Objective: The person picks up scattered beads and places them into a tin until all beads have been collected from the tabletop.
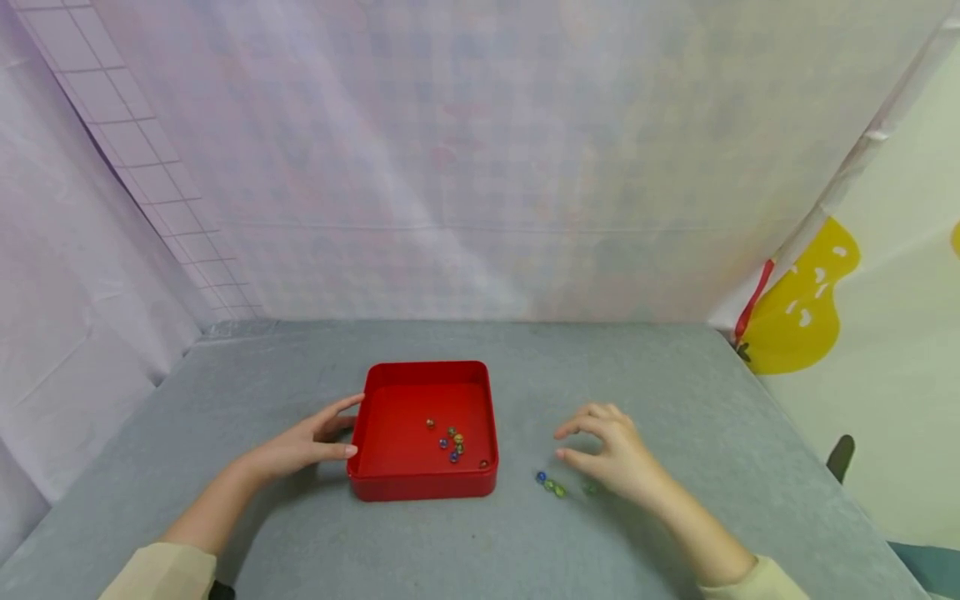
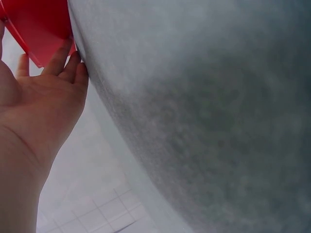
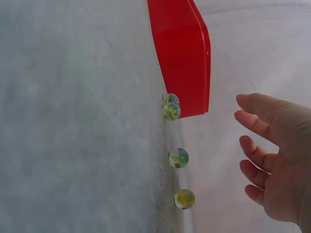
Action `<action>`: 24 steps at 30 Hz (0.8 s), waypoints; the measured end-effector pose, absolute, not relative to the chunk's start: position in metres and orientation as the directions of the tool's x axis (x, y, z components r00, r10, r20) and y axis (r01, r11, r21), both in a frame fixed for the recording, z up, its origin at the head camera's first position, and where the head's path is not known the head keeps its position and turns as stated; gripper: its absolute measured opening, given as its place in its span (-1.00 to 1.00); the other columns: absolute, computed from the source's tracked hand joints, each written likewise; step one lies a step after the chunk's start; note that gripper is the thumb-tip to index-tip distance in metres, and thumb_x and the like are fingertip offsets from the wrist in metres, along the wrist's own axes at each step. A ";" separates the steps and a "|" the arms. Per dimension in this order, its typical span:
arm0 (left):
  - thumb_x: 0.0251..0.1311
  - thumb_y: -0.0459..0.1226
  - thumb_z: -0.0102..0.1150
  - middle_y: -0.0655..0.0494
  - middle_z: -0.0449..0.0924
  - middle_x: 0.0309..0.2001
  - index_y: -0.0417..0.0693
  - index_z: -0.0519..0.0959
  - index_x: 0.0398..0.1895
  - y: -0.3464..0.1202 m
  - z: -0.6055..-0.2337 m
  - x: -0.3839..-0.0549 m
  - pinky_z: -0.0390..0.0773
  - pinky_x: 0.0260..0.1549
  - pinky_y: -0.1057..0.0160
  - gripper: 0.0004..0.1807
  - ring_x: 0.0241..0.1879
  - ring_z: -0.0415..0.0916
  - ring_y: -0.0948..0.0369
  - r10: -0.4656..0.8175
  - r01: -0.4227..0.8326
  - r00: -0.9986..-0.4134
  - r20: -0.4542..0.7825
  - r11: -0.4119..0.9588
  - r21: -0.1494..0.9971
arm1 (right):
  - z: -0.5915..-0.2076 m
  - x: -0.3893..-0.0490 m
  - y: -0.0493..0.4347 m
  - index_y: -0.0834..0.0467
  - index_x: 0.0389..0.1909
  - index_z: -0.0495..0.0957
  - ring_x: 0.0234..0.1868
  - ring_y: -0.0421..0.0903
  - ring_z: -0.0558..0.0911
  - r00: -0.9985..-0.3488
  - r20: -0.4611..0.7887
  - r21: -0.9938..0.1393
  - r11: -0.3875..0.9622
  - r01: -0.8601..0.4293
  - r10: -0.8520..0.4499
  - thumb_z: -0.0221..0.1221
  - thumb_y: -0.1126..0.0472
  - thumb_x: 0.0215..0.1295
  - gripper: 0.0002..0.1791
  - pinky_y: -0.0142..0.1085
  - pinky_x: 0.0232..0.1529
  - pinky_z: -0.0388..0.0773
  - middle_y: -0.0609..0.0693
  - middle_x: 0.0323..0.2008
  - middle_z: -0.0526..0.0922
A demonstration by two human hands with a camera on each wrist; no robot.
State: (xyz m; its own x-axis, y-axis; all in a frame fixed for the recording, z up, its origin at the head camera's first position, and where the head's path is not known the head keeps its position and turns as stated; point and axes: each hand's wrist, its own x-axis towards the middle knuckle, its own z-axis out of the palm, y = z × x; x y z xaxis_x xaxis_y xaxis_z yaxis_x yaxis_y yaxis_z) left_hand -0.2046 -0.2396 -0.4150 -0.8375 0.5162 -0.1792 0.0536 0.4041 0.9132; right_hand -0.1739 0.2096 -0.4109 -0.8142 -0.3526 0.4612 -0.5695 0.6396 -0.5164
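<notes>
My left hand point(image 1: 303, 442) rests against the left side of a square red tray point(image 1: 423, 487), thumb and fingers spread along its wall. Several glass marbles point(image 1: 459, 438) lie scattered on the tray's floor, most of them right of its middle. To the right of the tray my right hand point(image 1: 611, 454) hovers over the table, fingers loosely bent and holding nothing. Below its fingertips a blue marble point(image 1: 541, 477) and yellow-green marbles point(image 1: 559, 492) sit in a short row. The right wrist view shows a green-and-white marble point(image 3: 179, 158) and a yellow marble point(image 3: 184, 199) below the hand.
A grey cloth-like surface covers the table point(image 1: 420, 554). Pale patterned curtains point(image 1: 480, 167) hang behind it and on the left. On the right, a white sheet point(image 1: 885, 400) bears a yellow print point(image 1: 802, 325).
</notes>
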 end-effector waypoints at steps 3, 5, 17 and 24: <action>0.30 -0.21 0.15 -0.28 -0.01 0.43 0.04 -0.10 0.53 -0.239 -0.414 -0.204 0.11 0.17 -0.32 -0.16 0.39 -0.07 -0.20 0.513 0.053 -0.839 -0.181 0.408 0.911 | -0.411 -0.173 0.213 -0.02 -0.32 0.68 -0.17 -0.18 0.43 -0.810 0.462 -0.515 0.634 -0.577 -0.362 0.47 0.24 -0.07 -0.75 -0.06 -0.08 0.27 -0.26 -0.24 0.58; 0.30 -0.21 0.15 -0.28 -0.01 0.43 0.04 -0.10 0.53 -0.238 -0.414 -0.204 0.11 0.17 -0.32 -0.16 0.39 -0.07 -0.20 0.514 0.053 -0.839 -0.181 0.407 0.912 | -0.411 -0.171 0.216 0.01 -0.31 0.68 -0.17 -0.18 0.42 -0.814 0.450 -0.519 0.633 -0.574 -0.368 0.47 0.24 -0.06 -0.75 -0.07 -0.09 0.27 -0.26 -0.23 0.58; 0.31 -0.21 0.13 -0.30 -0.02 0.43 0.02 -0.12 0.53 -0.239 -0.412 -0.205 0.10 0.19 -0.30 -0.16 0.40 -0.09 -0.20 0.522 0.010 -0.827 -0.207 0.383 0.924 | -0.409 -0.160 0.235 0.00 -0.32 0.68 -0.20 -0.23 0.41 -0.819 0.402 -0.477 0.670 -0.569 -0.409 0.46 0.17 -0.03 -0.79 -0.10 -0.12 0.30 -0.32 -0.26 0.57; 0.32 -0.21 0.12 -0.29 -0.02 0.43 0.02 -0.12 0.53 -0.240 -0.411 -0.204 0.10 0.18 -0.31 -0.16 0.40 -0.09 -0.20 0.526 0.013 -0.825 -0.207 0.384 0.923 | -0.409 -0.157 0.240 -0.04 -0.35 0.67 -0.21 -0.24 0.43 -0.789 0.425 -0.421 0.675 -0.606 -0.443 0.48 0.19 -0.08 -0.76 -0.11 -0.15 0.30 -0.35 -0.29 0.56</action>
State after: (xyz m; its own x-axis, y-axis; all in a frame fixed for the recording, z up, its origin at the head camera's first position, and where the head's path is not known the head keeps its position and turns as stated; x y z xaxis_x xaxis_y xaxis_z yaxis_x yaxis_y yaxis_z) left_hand -0.2036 -0.2395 -0.4109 -0.8249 0.5262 -0.2066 0.0135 0.3837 0.9234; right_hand -0.1574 0.2396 -0.4095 -0.7893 -0.4430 0.4252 -0.6057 0.6751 -0.4211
